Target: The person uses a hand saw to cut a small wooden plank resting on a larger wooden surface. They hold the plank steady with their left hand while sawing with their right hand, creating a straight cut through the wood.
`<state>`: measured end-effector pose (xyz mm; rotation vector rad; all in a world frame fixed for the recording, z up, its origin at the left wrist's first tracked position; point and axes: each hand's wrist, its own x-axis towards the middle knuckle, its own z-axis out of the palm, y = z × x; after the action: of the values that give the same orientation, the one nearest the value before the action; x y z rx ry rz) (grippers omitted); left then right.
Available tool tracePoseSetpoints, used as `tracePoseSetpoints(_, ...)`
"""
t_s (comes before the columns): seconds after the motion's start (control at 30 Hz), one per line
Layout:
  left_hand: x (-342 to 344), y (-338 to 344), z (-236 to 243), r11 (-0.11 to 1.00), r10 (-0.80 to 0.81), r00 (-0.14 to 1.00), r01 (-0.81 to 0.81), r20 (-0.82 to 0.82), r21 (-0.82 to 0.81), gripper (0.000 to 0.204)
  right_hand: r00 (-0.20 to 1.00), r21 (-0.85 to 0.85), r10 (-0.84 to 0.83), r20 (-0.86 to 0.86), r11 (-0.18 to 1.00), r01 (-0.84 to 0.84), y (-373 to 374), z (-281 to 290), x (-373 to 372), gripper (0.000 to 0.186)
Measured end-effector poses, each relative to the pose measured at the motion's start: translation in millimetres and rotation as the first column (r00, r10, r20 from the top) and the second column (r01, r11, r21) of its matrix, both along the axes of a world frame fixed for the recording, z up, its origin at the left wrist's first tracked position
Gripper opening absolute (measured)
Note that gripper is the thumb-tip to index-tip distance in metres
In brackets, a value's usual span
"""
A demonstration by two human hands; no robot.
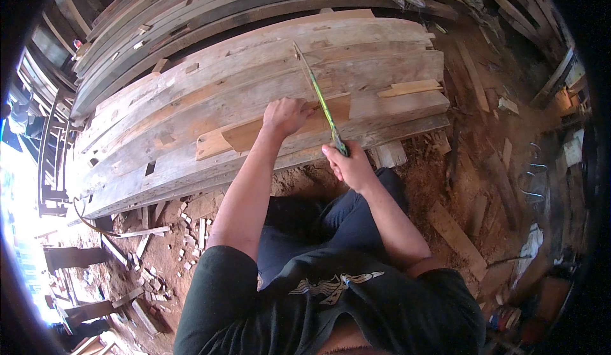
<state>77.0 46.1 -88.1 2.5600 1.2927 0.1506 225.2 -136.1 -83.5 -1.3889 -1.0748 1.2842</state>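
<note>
My right hand (351, 166) is closed round the handle of a handsaw (323, 103). Its narrow blade, seen nearly edge-on with a yellow-green sheen, points away and slightly left over the timbers. My left hand (286, 115), fingers curled, presses down on a short wooden board (245, 133) left of the saw. The board lies lengthwise on a platform of thick, weathered beams (223, 103), and the blade crosses above its right part. Whether the saw teeth touch the wood cannot be made out. A second pale strip (212, 146) shows beside the board's left end.
A thin wood offcut (410, 89) lies on the beams to the right. Long stacked planks (254, 5) stand behind. Small wood blocks (188, 243) litter the dirt floor at left. Loose boards (457, 240) lie at right, and a dark metal frame (54, 151) stands far left.
</note>
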Motion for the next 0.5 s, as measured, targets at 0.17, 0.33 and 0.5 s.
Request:
tracePoseSetpoints(0.17, 0.1, -10.9, 1.5, 1.0, -0.01, 1.0, 0.01, -0.014, 0.03, 0.041, 0.999, -0.036, 0.018, -0.048, 0.999, -0.02, 7.0, 16.0, 3.8, 0.037)
tracePoseSetpoints(0.33, 1.7, -17.5, 9.8, 0.999, 0.053, 0.997, -0.053, -0.049, -0.008, 0.041, 0.946, 0.008, 0.024, -0.322, 1.0, -0.023, 2.5, 4.2, 13.9, 0.04)
tracePoseSetpoints(0.5, -1.3, -12.2, 10.2, 0.999, 0.038, 0.998, -0.04, -0.051, -0.031, 0.044, 0.999, 0.033, -0.054, 0.007, 0.998, 0.053, -25.2, -17.1, 10.5, 0.034)
